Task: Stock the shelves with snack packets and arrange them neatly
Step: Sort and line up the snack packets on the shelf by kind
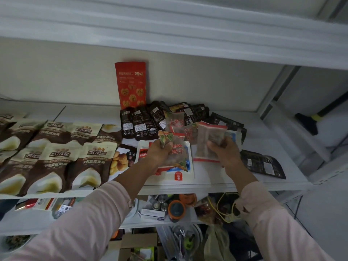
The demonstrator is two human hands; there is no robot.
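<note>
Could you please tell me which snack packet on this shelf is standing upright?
The tall red packet against the back wall; the rest lie flat or slanted.

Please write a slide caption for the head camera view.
Left hand grips one clear packet, right hand grips a second clear packet, above the white shelf.

Colours: upright pouch (pixel 130 84) red, gold nut print; left packets (pixel 54 162) brown and cream; back packets (pixel 140 125) black; shelf (pixel 263 142) white.
</note>
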